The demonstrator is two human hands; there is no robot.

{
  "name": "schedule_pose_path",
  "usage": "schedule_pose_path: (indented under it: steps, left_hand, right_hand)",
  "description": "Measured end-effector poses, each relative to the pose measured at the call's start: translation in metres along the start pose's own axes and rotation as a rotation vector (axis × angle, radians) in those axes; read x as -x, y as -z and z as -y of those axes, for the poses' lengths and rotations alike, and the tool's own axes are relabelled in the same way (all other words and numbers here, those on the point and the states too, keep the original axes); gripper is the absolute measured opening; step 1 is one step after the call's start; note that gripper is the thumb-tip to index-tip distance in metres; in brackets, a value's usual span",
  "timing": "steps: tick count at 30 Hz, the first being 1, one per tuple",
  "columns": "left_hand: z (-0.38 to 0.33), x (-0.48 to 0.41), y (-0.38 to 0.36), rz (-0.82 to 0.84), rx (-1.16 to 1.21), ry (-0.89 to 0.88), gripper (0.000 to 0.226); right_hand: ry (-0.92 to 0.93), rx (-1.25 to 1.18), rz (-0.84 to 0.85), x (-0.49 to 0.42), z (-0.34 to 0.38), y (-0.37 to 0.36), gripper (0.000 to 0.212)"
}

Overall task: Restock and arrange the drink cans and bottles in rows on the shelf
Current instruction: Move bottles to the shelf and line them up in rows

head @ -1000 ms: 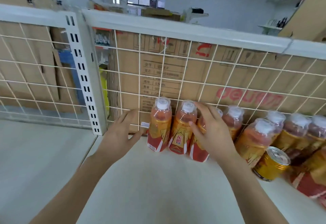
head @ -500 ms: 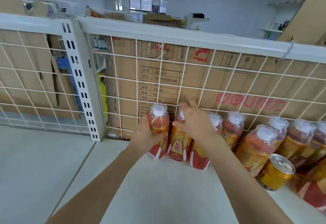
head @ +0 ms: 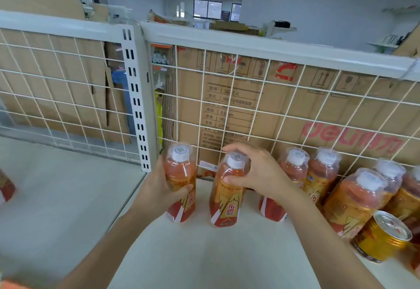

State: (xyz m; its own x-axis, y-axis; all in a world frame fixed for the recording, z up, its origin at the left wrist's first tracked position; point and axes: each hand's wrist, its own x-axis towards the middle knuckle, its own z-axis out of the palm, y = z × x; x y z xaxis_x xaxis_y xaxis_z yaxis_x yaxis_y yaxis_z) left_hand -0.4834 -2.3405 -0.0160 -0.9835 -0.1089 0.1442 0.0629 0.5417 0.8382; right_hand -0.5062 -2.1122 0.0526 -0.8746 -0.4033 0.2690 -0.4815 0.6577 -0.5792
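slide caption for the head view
Left hand grips the left bottle, right hand the next bottle, on the shelf.

glossy plastic bottles [head: 180,182], shiny metal can [head: 381,236]

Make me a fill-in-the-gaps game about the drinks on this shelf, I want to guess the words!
Together the left hand and right hand hold ___ bottles.
Their caps are ___.
The gold can sits on the person's ___ side.
Behind the wire grid stands a brown ___ box.
Missing words: two, white, right, cardboard.
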Motion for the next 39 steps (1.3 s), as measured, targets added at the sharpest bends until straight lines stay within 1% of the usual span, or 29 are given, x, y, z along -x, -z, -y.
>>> schedule_pose_path:
  steps: [3, 6, 9, 12, 17, 20, 24, 28, 31, 34, 37, 39]
  left_hand:
    - [0.006, 0.017, 0.016, -0.038, 0.007, 0.038, 0.083]
    - [0.015, 0.033, 0.032, -0.084, -0.01, 0.049, 0.079]
    - [0.025, 0.045, 0.047, -0.134, -0.038, 0.049, 0.071]
    - [0.038, 0.055, 0.062, -0.198, -0.042, 0.049, 0.067]
    - [0.059, 0.071, 0.09, -0.299, -0.079, 0.049, 0.063]
    - [0.072, 0.076, 0.109, -0.332, -0.106, 0.055, 0.064]
    - [0.088, 0.083, 0.139, -0.356, -0.104, 0.07, 0.068]
    - [0.105, 0.09, 0.167, -0.413, -0.151, 0.041, 0.069]
    - [0.122, 0.092, 0.192, -0.43, -0.168, 0.065, 0.07]
    - [0.138, 0.091, 0.215, -0.446, -0.153, 0.066, 0.069]
    - [0.148, 0.088, 0.235, -0.498, -0.181, 0.072, 0.068]
    - [0.155, 0.087, 0.249, -0.531, -0.186, 0.097, 0.069]
  right_hand:
    - [-0.022, -0.208, -0.034, 0.01, 0.001, -0.02, 0.062]
    - [-0.107, -0.404, -0.083, 0.019, -0.006, -0.043, 0.073]
    - [-0.223, -0.459, -0.113, 0.03, -0.015, -0.066, 0.074]
    - [-0.264, -0.514, -0.167, 0.037, -0.02, -0.078, 0.073]
    - [-0.245, -0.51, -0.151, 0.035, -0.014, -0.088, 0.064]
    - [-0.239, -0.52, -0.147, 0.034, -0.008, -0.095, 0.069]
    - [-0.205, -0.566, -0.111, 0.025, 0.006, -0.109, 0.067]
    - [-0.161, -0.645, -0.08, 0.01, 0.032, -0.135, 0.077]
    - [-0.13, -0.662, -0.044, -0.006, 0.056, -0.159, 0.07]
    - [-0.094, -0.66, 0.012, -0.026, 0.08, -0.182, 0.069]
    - [-0.06, -0.654, 0.051, -0.047, 0.105, -0.206, 0.064]
    - [-0.05, -0.665, 0.071, -0.062, 0.121, -0.222, 0.066]
